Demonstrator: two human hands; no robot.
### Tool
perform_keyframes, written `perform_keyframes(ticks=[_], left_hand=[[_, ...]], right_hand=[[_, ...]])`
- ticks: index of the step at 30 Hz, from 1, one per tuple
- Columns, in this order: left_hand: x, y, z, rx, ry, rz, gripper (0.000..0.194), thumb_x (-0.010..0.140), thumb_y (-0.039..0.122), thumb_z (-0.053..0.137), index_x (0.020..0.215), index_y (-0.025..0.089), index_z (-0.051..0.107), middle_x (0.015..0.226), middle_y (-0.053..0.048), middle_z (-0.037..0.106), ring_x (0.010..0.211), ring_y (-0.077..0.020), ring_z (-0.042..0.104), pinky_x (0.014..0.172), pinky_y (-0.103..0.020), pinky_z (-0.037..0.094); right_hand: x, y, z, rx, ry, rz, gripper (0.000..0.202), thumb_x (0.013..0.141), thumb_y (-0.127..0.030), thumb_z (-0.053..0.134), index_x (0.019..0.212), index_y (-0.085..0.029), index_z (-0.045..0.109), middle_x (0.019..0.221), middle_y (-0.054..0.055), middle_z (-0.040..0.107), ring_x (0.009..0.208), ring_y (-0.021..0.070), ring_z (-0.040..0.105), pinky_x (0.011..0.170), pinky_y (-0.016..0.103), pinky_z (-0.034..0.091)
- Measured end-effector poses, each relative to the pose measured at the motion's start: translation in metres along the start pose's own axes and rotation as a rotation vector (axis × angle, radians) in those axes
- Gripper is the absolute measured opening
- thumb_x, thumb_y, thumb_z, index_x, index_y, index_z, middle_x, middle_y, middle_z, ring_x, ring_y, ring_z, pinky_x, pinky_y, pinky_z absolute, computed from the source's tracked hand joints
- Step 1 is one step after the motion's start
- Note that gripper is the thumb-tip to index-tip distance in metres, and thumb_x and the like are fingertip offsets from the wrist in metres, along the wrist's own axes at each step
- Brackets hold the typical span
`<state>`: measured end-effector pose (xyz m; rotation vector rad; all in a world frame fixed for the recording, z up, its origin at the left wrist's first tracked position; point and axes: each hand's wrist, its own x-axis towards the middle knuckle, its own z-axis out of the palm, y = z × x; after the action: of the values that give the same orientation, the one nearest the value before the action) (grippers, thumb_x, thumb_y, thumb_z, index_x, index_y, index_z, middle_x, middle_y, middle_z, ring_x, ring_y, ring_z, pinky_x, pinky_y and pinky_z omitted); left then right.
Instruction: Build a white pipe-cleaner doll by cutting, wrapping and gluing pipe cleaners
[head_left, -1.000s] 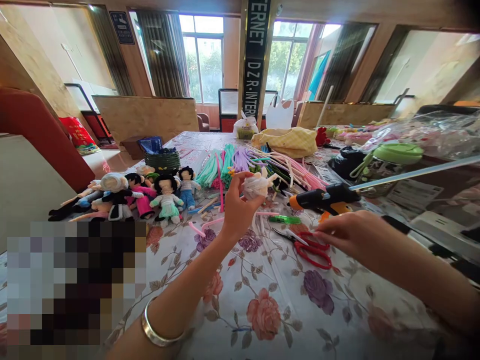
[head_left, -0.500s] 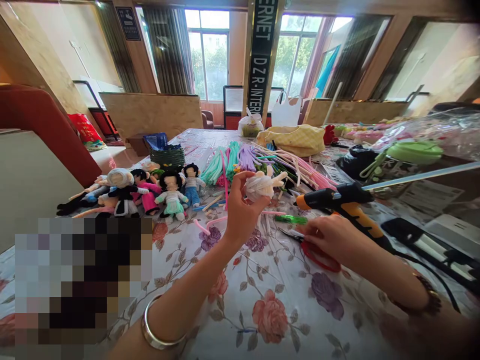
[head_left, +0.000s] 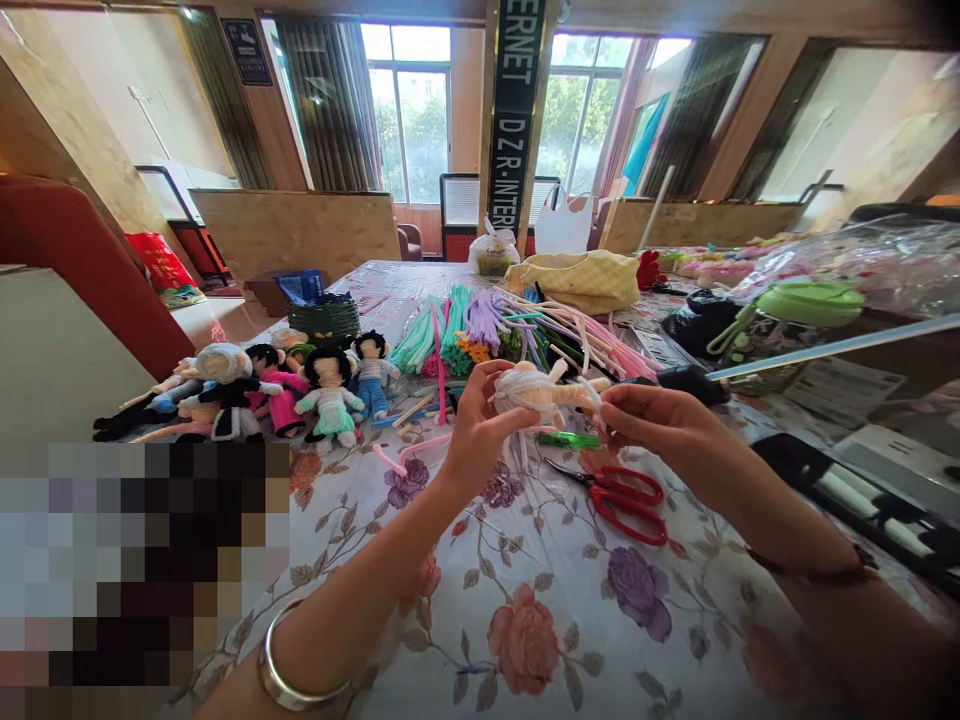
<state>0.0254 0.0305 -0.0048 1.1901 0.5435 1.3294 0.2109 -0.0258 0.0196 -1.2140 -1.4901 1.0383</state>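
Note:
My left hand (head_left: 480, 420) is closed around the white-wrapped head of a small unfinished doll (head_left: 555, 396), made of white and cream fuzzy stems. The doll lies sideways, its limbs pointing right. My right hand (head_left: 652, 415) pinches a thin white fuzzy strip (head_left: 591, 392) at the limb end; whether it also grips the limb I cannot tell. Below the hands, red-handled scissors (head_left: 619, 500) lie on the flowered tablecloth (head_left: 532, 560). A small green item (head_left: 570, 440) rests between the hands. Behind my right hand, a hot glue gun (head_left: 697, 383) with a long clear stick is partly hidden.
Finished dolls (head_left: 328, 400) sit at the left beside a dark green basket (head_left: 324, 320). Bundles of coloured pipe cleaners (head_left: 487, 325) lie beyond the hands, before a yellow checked pouch (head_left: 574, 280). At right stand a green-lidded jar (head_left: 810, 302) and a black-and-white device (head_left: 840, 490).
My right hand has left the scissors on the table and risen to the doll, pinching the white strip. The doll has turned lower and more sideways in my left hand.

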Motion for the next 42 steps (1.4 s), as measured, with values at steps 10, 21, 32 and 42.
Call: perform_keyframes(ticks=[10,21,32,42], left_hand=[[-0.011,0.000,0.009,0.027,-0.150,-0.034,0.053,0.054,0.017,0.080,0.094,0.022,0.045,0.094,0.003,0.058,0.077,-0.0087,0.056,0.067,-0.020,0.045],[-0.015,0.000,0.012,0.046,-0.157,-0.012,0.052,0.055,0.014,0.079,0.094,0.021,0.045,0.100,0.000,0.055,0.081,-0.0101,0.055,0.072,-0.022,0.046],[-0.016,0.000,0.013,0.080,-0.194,0.022,0.051,0.055,0.015,0.079,0.094,0.022,0.047,0.103,-0.002,0.055,0.085,-0.0121,0.055,0.073,-0.023,0.046],[-0.017,0.002,0.012,0.102,-0.227,0.029,0.046,0.059,0.014,0.077,0.099,0.022,0.054,0.099,-0.002,0.061,0.085,-0.0129,0.057,0.074,-0.023,0.047]], right_hand=[[-0.002,-0.005,0.016,0.005,0.110,-0.047,0.021,0.078,-0.042,0.065,0.076,-0.021,0.062,0.063,-0.002,0.060,0.059,0.0103,0.054,0.058,0.023,0.045],[-0.003,0.000,0.019,-0.192,0.228,-0.153,0.021,0.080,-0.044,0.061,0.079,-0.023,0.060,0.066,-0.001,0.062,0.061,0.0145,0.058,0.057,0.027,0.046],[-0.005,0.000,0.020,-0.479,0.347,-0.223,0.013,0.083,-0.036,0.055,0.079,-0.024,0.056,0.078,0.004,0.067,0.068,0.0199,0.064,0.064,0.034,0.052],[-0.005,-0.004,0.008,-0.702,0.440,-0.608,0.008,0.086,-0.021,0.053,0.079,-0.023,0.056,0.090,0.002,0.064,0.081,0.0163,0.061,0.074,0.031,0.050]])
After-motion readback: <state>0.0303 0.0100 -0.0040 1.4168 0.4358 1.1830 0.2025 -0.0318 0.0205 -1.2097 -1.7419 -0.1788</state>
